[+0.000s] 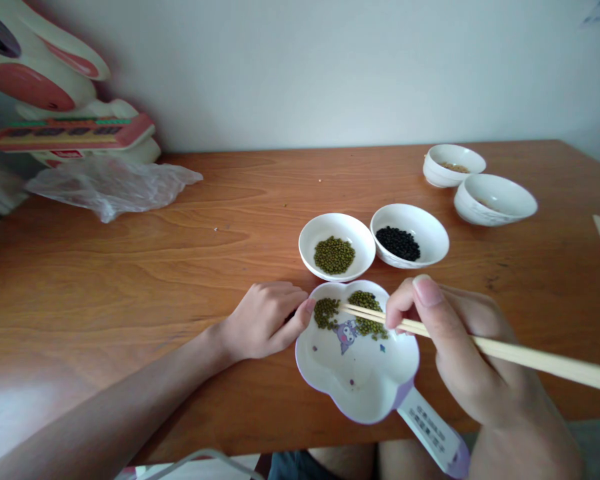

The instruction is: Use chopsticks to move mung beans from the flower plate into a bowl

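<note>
In front of me sits a white flower-shaped pan (pixel 367 393) with a lilac rim and a printed handle. Two piles of green mung beans (pixel 367 313) lie in its far part, either side of a cartoon figure. My left hand (pixel 273 317) rests on the table with curled fingers, its thumb pressed to the pan's left rim. My right hand (pixel 473 347) is closed around wooden chopsticks (pixel 525 357), whose tips are close together between the two piles. Whether a bean is pinched there is too small to tell. Some dark specks show among the right pile.
Just behind the pan stand a white bowl of mung beans (pixel 307 243) and a white bowl of black beans (pixel 433 233). Two more white bowls, one near (pixel 500 207) and one far (pixel 433 175), stand back right. A crumpled plastic bag (pixel 130 190) and rabbit-shaped toy (pixel 75 137) occupy the left.
</note>
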The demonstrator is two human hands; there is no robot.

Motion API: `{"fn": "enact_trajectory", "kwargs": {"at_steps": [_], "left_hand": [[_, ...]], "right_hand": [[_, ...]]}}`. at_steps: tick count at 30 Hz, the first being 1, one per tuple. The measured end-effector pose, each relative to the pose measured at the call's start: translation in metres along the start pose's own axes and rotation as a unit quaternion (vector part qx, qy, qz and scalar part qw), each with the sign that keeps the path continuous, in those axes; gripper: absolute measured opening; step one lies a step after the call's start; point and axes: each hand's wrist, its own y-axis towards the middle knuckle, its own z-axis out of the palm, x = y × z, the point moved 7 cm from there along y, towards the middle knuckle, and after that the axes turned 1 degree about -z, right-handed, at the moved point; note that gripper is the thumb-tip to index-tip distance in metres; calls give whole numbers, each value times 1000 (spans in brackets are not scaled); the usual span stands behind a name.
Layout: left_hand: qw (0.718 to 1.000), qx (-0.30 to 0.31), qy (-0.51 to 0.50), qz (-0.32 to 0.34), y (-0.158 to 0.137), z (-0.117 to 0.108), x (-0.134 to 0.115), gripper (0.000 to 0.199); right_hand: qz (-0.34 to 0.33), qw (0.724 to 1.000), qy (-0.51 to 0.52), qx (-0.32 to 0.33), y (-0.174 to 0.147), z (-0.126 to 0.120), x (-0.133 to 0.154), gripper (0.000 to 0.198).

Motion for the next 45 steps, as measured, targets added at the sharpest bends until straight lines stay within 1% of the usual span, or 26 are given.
{"fn": "enact_trajectory", "kwargs": {"at_steps": [3,7,12,15,20,22,25,30,35,42,45], "left_hand": [[1000,0,-1,1,0,0,0,42],[1000,7,-3,0,-1,1,0,42],[1000,5,-2,0,-1,2,1,42],[1000,4,-2,0,-1,2,2,42],[1000,7,-5,3,-1,2,1,41],[1000,6,-3,2,-1,1,0,42],[1000,3,5,-1,0,0,-1,44],[1000,-1,11,-3,1,-1,-1,46],[1000,5,10,-6,0,0,0,45],[1000,2,6,5,-1,2,1,42],[1000,1,7,4,-1,2,2,42]], "right_hand": [[-9,1000,-11,-10,1,0,1,42],[-1,1000,-14,11,2,3,-1,40],[-11,1000,-8,-5,0,-2,-1,43],[-12,1000,-15,-7,1,-1,-1,41],[1,1000,-3,15,2,5,0,39],[9,1000,5,11,1,3,-1,43],[20,1000,15,-2,-3,-3,-3,55],[17,1000,19,14,-5,-4,-6,67],[31,999,7,24,-4,-1,-10,68],[30,999,18,30,-4,3,-11,70],[24,999,12,21,-2,3,-10,69]]}}
